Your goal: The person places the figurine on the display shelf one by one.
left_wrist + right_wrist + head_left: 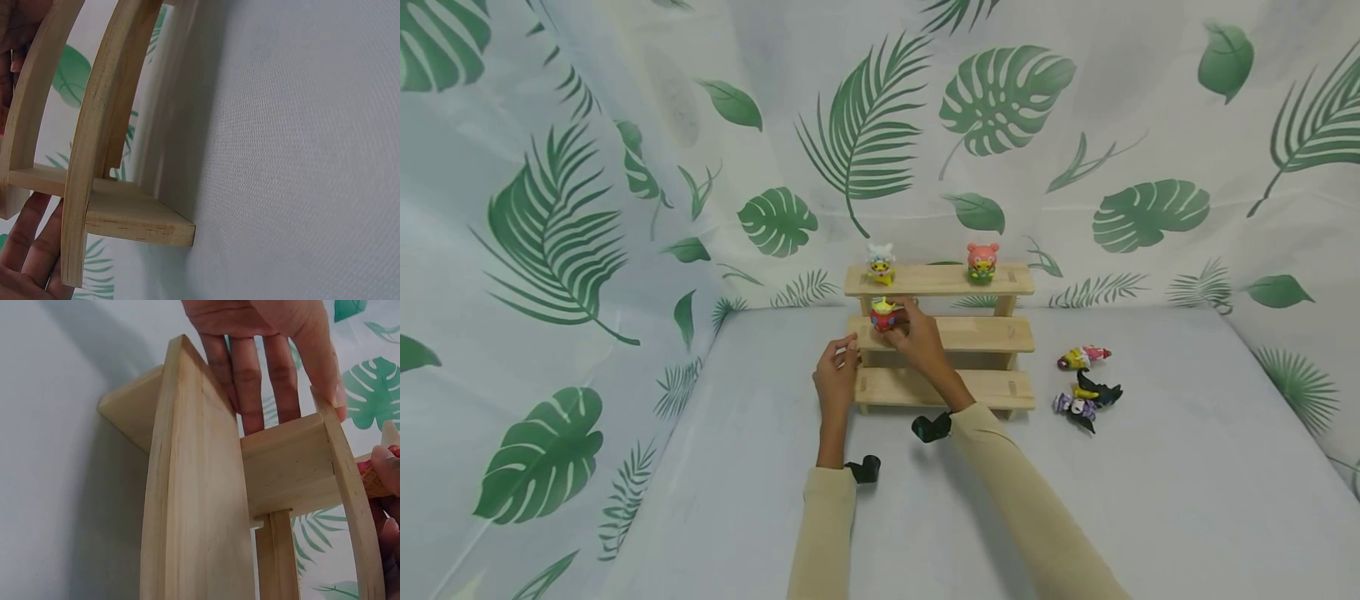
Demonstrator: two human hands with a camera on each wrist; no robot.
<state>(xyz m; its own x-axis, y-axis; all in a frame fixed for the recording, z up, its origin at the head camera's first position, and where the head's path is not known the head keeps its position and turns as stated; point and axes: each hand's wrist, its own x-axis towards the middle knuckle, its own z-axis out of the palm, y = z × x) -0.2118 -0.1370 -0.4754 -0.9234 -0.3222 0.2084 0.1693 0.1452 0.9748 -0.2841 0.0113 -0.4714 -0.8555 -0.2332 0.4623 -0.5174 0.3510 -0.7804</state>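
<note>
My right hand [919, 337] pinches a small red figurine [883, 317] with a yellow-green top, over the left part of the middle step of a three-tier wooden display stand [955, 389]. In the right wrist view, a patch of tan waffle pattern [373, 481] shows between the fingers. At the stand's left end my left hand [837, 377] holds the side, its thumb on the end of a step and its other fingers [249, 381] reaching behind. On the top step stand a white figurine [881, 265] at left and a pink one [982, 263] at right.
Right of the stand, a pink-and-yellow figurine [1084, 358] lies on the white tabletop [1180, 467], with black, yellow and purple figures [1086, 402] close below it. Behind the stand hangs a leaf-print cloth [880, 125]. Black wrist cameras [932, 427] sit at both cuffs.
</note>
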